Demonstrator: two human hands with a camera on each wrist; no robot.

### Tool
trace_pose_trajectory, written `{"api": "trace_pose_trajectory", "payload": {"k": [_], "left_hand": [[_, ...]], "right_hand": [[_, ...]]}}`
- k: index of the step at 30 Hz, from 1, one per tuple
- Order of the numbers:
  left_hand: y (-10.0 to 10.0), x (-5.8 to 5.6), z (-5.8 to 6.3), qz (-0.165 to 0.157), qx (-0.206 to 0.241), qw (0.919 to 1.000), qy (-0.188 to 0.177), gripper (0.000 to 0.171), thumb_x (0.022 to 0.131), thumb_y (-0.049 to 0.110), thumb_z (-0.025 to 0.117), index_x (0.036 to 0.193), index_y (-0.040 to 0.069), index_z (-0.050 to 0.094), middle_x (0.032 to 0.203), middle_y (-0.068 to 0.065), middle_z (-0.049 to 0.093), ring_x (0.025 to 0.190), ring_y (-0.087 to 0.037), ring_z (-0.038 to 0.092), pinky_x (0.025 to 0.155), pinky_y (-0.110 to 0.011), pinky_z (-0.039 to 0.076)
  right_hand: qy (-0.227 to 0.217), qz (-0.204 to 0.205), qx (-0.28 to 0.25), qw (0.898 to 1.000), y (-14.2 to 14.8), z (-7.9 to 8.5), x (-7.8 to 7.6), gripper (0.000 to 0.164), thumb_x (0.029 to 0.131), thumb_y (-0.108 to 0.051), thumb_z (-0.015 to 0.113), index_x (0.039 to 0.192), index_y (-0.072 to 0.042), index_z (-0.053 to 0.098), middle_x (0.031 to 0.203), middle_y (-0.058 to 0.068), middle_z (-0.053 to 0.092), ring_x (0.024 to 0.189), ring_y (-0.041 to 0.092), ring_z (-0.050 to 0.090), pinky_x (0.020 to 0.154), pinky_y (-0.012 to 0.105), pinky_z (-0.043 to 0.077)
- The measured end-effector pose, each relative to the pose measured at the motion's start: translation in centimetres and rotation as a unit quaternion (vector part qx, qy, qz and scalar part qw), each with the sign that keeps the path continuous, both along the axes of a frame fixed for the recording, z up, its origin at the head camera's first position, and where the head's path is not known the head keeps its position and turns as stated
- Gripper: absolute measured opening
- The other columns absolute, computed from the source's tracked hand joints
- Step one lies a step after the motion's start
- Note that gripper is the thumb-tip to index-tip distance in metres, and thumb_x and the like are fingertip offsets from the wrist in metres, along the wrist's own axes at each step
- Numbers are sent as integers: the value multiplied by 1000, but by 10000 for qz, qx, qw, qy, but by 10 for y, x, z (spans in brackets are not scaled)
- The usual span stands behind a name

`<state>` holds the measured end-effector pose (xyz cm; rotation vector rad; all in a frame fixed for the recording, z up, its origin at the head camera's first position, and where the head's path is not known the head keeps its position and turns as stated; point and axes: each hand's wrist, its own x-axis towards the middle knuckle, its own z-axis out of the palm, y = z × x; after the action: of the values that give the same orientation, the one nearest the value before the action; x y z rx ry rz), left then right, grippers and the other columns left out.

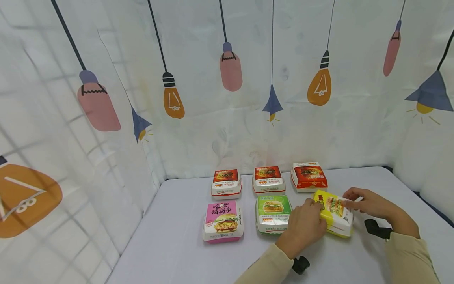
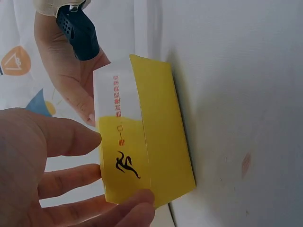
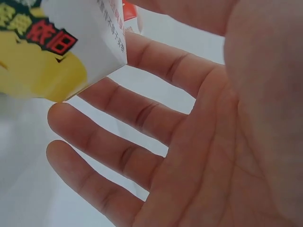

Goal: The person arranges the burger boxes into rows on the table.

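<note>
A yellow and white burger box [image 1: 338, 221] stands tilted at the right of the table, between both hands. My left hand [image 1: 306, 228] grips its left end; in the left wrist view the thumb lies against one edge of the box [image 2: 163, 137] and the other fingers reach round its lower end. At the opposite end, my right hand [image 1: 372, 204] pinches a corner with thumb and forefinger. In the right wrist view its remaining fingers [image 3: 104, 137] are spread and nearly straight beside the box [image 3: 94, 33]. Next to the left hand sits a green burger box [image 1: 271, 215], partly covered by it.
A pink burger box [image 1: 223, 223] lies left of the green one. Behind them are three red and white burger boxes, at left [image 1: 226, 185], middle [image 1: 268, 181] and right [image 1: 309, 177]. A lamp-patterned curtain [image 1: 198, 146] borders the white table [image 1: 170, 236] at the back and left.
</note>
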<state>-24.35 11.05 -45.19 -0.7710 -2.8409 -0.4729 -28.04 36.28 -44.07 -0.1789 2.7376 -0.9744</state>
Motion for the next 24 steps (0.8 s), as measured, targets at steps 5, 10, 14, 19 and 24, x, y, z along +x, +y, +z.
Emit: {"api": "trace_pose_trajectory", "payload": {"k": [5, 10, 14, 19, 24], "left_hand": [[0, 1, -1, -20, -278, 9995, 125, 35, 93, 36, 70, 126, 25, 67, 124, 9, 63, 83, -3, 60, 66, -20, 47], [0, 3, -1, -40, -471, 9988, 84, 37, 95, 44, 66, 128, 26, 64, 132, 8, 60, 96, -6, 65, 75, -23, 53], [2, 4, 0, 74, -606, 9981, -92, 48, 95, 57, 62, 133, 29, 62, 139, 9, 57, 104, -8, 66, 80, -26, 55], [5, 4, 0, 174, -708, 9968, -319, 68, 86, 75, 62, 135, 29, 60, 136, 11, 53, 88, -6, 61, 69, -23, 50], [5, 2, 0, 149, -778, 9963, -324, 75, 83, 76, 64, 141, 30, 57, 144, 10, 51, 97, -6, 64, 74, -23, 53]], "right_hand": [[27, -28, 6, 10000, 0, 1, 2, 36, 102, -37, 61, 116, -3, 62, 111, 10, 64, 101, 25, 57, 77, 35, 52], [29, 2, 28, 10000, 1, 0, 1, 35, 102, -35, 60, 117, -4, 62, 109, 8, 63, 99, 22, 56, 77, 34, 50], [-2, 44, -55, 10000, 1, -1, 0, 40, 102, -34, 60, 126, -1, 60, 112, 11, 64, 98, 22, 58, 77, 34, 52], [-74, 105, -115, 9999, 0, 0, 1, 51, 102, -36, 61, 137, 0, 55, 114, 14, 65, 98, 22, 60, 77, 34, 52], [-75, 179, -185, 9996, -1, 2, 2, 60, 101, -34, 62, 146, 1, 47, 114, 15, 65, 98, 22, 61, 77, 35, 53]]}}
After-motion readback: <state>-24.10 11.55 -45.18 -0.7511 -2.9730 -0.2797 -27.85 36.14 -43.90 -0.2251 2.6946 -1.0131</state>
